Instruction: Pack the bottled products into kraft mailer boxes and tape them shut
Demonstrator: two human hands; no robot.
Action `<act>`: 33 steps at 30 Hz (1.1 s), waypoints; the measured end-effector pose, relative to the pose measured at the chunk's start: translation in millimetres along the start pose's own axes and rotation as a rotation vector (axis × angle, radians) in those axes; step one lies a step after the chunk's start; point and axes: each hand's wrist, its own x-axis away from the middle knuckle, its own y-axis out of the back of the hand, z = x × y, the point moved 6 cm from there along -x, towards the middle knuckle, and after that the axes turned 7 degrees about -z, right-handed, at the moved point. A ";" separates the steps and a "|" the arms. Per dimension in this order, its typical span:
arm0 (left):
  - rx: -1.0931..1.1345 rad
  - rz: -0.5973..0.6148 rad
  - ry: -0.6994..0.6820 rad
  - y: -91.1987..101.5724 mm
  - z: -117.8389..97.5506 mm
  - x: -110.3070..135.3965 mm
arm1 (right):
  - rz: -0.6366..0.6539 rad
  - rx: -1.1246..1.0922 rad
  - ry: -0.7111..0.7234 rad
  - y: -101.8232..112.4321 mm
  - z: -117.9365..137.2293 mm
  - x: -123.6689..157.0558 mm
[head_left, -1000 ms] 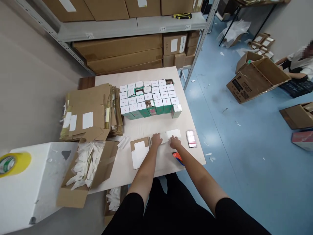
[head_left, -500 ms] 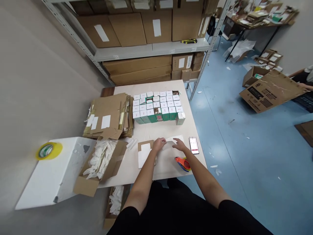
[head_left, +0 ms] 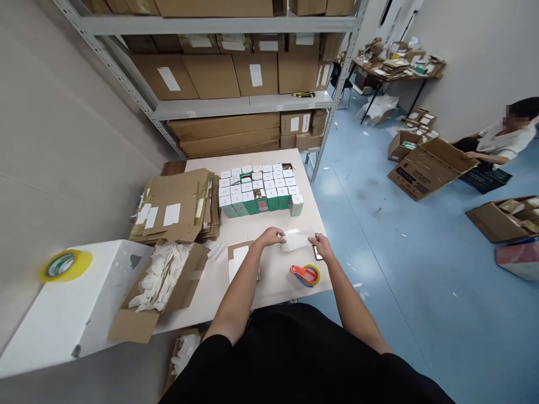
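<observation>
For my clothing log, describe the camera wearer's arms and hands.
Short, plain black sleeves leave both forearms bare. The left hand and right hand are ungloved, with nothing visibly worn on them.

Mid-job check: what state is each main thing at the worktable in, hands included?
Thin white sheet: held up between both hands
Left hand: pinching its left end
Right hand: pinching its right end
Orange-and-blue tape dispenser: lying down, unheld
Rectangular phone: partly hidden by the right hand
Green-and-white cardboard boxes: mostly closed, a few open
Brown cardboard carton: open, full of white strips
Yellow ring-shaped tape roll: lying flat
</observation>
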 end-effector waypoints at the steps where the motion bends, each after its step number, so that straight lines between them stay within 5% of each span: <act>1: 0.044 0.026 0.000 -0.6 -3.8 -0.7 | -0.015 -0.015 -0.010 5.4 0.5 2.5; 11: 0.243 0.118 -0.011 -14.4 -33.6 2.0 | -0.139 -0.126 -0.070 21.7 -12.0 22.1; 17: 0.288 -0.005 0.007 2.2 -13.5 12.7 | -0.321 -0.287 -0.154 56.8 -26.0 26.9; 20: 0.289 -0.092 0.029 3.7 -7.5 15.9 | -0.291 -0.334 -0.135 58.8 -19.6 28.5; 25: 0.295 -0.214 0.015 -19.5 -17.8 28.6 | -0.162 -0.356 -0.121 11.8 -1.2 34.1; 27: 0.384 -0.212 0.108 -25.3 -11.3 44.2 | -0.077 -0.301 -0.099 -11.6 6.7 37.8; 30: 0.618 -0.016 0.310 -31.6 8.4 80.8 | 0.063 -0.222 -0.027 -45.8 23.1 43.3; 33: 0.768 0.135 0.318 -22.1 22.5 120.6 | 0.220 -0.221 0.066 -86.1 48.3 48.3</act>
